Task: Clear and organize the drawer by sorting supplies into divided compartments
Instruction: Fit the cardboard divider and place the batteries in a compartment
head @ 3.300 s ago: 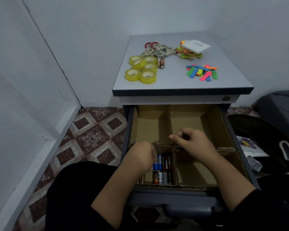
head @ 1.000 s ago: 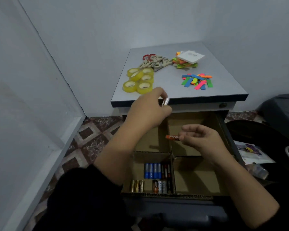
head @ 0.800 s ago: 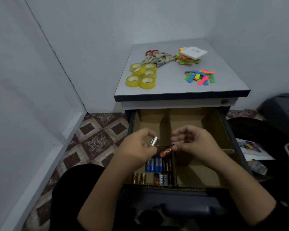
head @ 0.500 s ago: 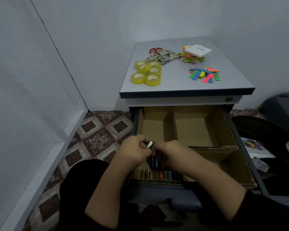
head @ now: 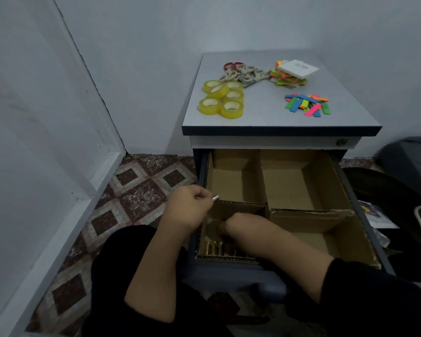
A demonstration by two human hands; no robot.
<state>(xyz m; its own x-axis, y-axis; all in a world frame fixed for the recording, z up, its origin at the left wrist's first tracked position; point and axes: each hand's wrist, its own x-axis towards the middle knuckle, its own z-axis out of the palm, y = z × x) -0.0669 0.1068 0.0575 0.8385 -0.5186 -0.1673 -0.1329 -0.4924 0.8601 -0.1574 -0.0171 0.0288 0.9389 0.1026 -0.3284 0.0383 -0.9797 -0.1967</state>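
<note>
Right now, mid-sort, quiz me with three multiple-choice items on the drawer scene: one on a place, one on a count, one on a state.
1. Where do the gold batteries lie?
A. near-left compartment of the drawer
B. far-right compartment
C. on the cabinet top

2. How many yellow tape rolls sit on the cabinet top?
A. two
B. five
C. eight

3. What is the left hand doing?
A. lying flat on the floor
B. gripping the scissors
C. pinching a small silver-tipped battery in its fingers

Answers:
1 A: they line the front of the near-left compartment, beside the right hand, which reaches in there.
2 B: five rings are clustered at the top's left side.
3 C: the metal tip pokes out from the curled fingers above the divider.
</note>
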